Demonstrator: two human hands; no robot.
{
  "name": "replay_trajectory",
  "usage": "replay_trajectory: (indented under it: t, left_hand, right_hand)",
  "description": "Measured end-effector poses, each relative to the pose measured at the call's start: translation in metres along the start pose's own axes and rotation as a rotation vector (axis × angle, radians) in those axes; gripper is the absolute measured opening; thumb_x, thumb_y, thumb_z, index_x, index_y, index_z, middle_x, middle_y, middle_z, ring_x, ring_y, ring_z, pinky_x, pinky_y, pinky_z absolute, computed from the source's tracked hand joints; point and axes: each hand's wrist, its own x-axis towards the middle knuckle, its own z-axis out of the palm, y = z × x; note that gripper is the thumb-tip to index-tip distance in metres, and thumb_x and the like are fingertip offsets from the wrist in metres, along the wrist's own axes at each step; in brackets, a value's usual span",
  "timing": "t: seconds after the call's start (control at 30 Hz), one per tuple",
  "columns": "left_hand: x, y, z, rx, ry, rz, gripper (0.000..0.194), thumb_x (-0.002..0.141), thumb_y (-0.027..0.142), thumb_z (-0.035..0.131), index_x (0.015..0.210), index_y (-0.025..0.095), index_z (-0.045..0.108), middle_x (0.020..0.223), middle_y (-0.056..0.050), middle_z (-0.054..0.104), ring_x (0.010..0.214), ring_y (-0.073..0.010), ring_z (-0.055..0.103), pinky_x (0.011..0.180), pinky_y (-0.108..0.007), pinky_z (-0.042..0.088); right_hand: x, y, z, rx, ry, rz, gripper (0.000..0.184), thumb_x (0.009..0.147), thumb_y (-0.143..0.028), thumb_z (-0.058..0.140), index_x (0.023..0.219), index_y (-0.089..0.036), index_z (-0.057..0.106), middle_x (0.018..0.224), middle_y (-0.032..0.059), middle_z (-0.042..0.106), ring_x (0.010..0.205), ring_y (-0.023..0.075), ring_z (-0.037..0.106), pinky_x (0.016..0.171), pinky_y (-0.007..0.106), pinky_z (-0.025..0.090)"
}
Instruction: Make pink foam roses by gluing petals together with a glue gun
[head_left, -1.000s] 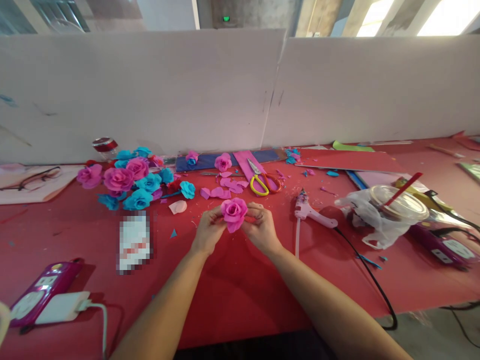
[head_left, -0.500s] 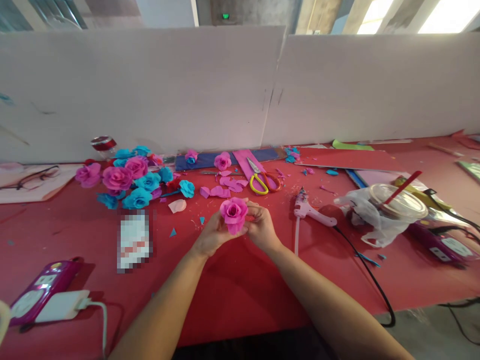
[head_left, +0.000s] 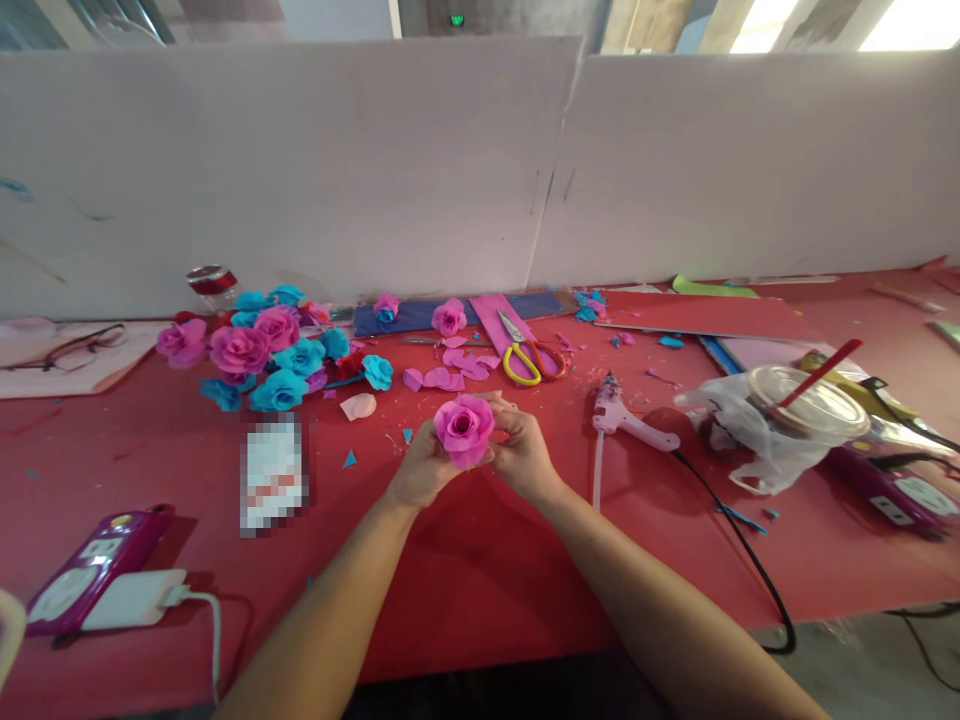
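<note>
A pink paper rose (head_left: 464,431) faces up toward me over the middle of the red table. My left hand (head_left: 420,465) is closed around it from the left and below, its fingers partly hidden behind the petals. From the right, my right hand (head_left: 523,458) grips the same rose, fingers bent against its edge. Just beyond lie loose pink petals (head_left: 437,378) and scissors (head_left: 525,362) with one yellow and one orange handle, resting on a pink paper strip (head_left: 491,318). A pink glue gun (head_left: 630,422) lies to the right of my hands.
Blue and pink paper flowers (head_left: 277,350) are bunched at the left back. A power strip (head_left: 97,570) with a white charger (head_left: 135,600) is at the front left. At the right stands a lidded cup (head_left: 814,400) in a plastic bag. A white partition (head_left: 285,170) closes off the back.
The rose has tipped so its open face shows more fully. Both hands keep their hold, and the view has shifted slightly.
</note>
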Motion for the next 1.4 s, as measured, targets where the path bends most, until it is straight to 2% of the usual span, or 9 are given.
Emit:
replay_trajectory:
  t: [0.17,0.3,0.4,0.57,0.67,0.93,1.1,1.23,1.4]
  left_hand:
    - [0.002,-0.003,0.001,0.019,0.013,-0.052,0.032,0.068,0.020,0.069,0.100,0.023,0.070,0.120,-0.007,0.063,0.123,-0.0292,0.050,0.101,-0.043,0.043]
    - [0.003,-0.010,0.003,-0.022,0.016,-0.012,0.028,0.071,0.022,0.068,0.098,0.023,0.071,0.117,-0.006,0.065,0.119,-0.0276,0.053,0.100,-0.042,0.043]
    - [0.004,-0.012,0.004,-0.074,0.024,-0.015,0.031,0.068,0.025,0.071,0.099,0.023,0.071,0.113,-0.007,0.067,0.116,-0.0282,0.055,0.099,-0.043,0.044]
    - [0.006,-0.014,0.003,-0.109,0.066,-0.063,0.036,0.066,0.029,0.074,0.101,0.022,0.071,0.111,-0.008,0.069,0.116,-0.0292,0.055,0.099,-0.044,0.044]
    - [0.006,-0.017,0.003,-0.125,0.109,-0.087,0.037,0.063,0.031,0.076,0.099,0.021,0.072,0.111,-0.008,0.069,0.116,-0.0290,0.055,0.100,-0.044,0.043]
    - [0.005,-0.003,0.009,-0.249,0.167,-0.125,0.040,0.060,0.034,0.079,0.097,0.020,0.073,0.113,-0.009,0.068,0.119,-0.0289,0.053,0.102,-0.043,0.039]
    - [0.005,-0.009,0.004,-0.138,0.135,-0.104,0.033,0.065,0.030,0.076,0.096,0.020,0.073,0.111,-0.008,0.069,0.117,-0.0277,0.055,0.100,-0.040,0.040]
    - [0.006,-0.018,-0.001,-0.084,0.196,-0.106,0.019,0.070,0.030,0.073,0.086,0.019,0.074,0.094,-0.004,0.073,0.100,-0.0244,0.062,0.095,-0.039,0.042]
    - [0.007,-0.017,0.000,0.038,0.246,-0.091,0.021,0.068,0.029,0.074,0.088,0.021,0.075,0.084,-0.002,0.074,0.088,-0.0211,0.064,0.089,-0.035,0.045]
  right_hand:
    - [0.000,0.003,0.001,0.021,0.001,-0.019,0.015,0.073,-0.037,0.070,0.067,-0.024,0.072,0.077,0.0033,0.069,0.073,0.0201,0.058,0.076,0.034,0.046]
    - [-0.002,0.006,0.001,-0.052,0.022,-0.052,0.015,0.073,-0.033,0.069,0.062,-0.023,0.071,0.068,0.0026,0.067,0.070,0.0200,0.058,0.079,0.035,0.043]
    - [-0.002,0.007,0.000,-0.113,0.039,-0.014,0.016,0.072,-0.031,0.070,0.059,-0.022,0.068,0.064,0.0018,0.064,0.067,0.0187,0.056,0.078,0.036,0.043]
    - [0.000,0.007,-0.001,-0.016,-0.005,0.079,0.021,0.073,-0.032,0.067,0.057,-0.020,0.064,0.059,-0.0001,0.058,0.067,0.0170,0.053,0.072,0.031,0.045]
    - [0.000,0.007,0.000,0.007,0.019,0.088,0.017,0.073,-0.032,0.067,0.061,-0.020,0.067,0.062,-0.0002,0.059,0.066,0.0163,0.053,0.071,0.030,0.045]
    - [-0.002,0.006,0.000,-0.113,0.039,0.004,0.012,0.076,-0.020,0.063,0.066,-0.022,0.070,0.067,0.0022,0.063,0.072,0.0186,0.056,0.072,0.031,0.042]
    - [-0.002,0.008,0.000,-0.063,0.056,0.034,0.013,0.073,-0.016,0.060,0.072,-0.022,0.071,0.070,0.0021,0.065,0.071,0.0186,0.057,0.074,0.031,0.044]
    - [-0.001,0.012,-0.001,-0.048,0.121,0.099,0.015,0.072,-0.015,0.058,0.069,-0.022,0.070,0.069,0.0019,0.065,0.068,0.0180,0.057,0.072,0.031,0.044]
    - [-0.001,0.015,-0.002,-0.123,0.176,0.089,0.014,0.069,-0.013,0.056,0.064,-0.021,0.067,0.063,0.0008,0.062,0.066,0.0168,0.054,0.070,0.030,0.042]
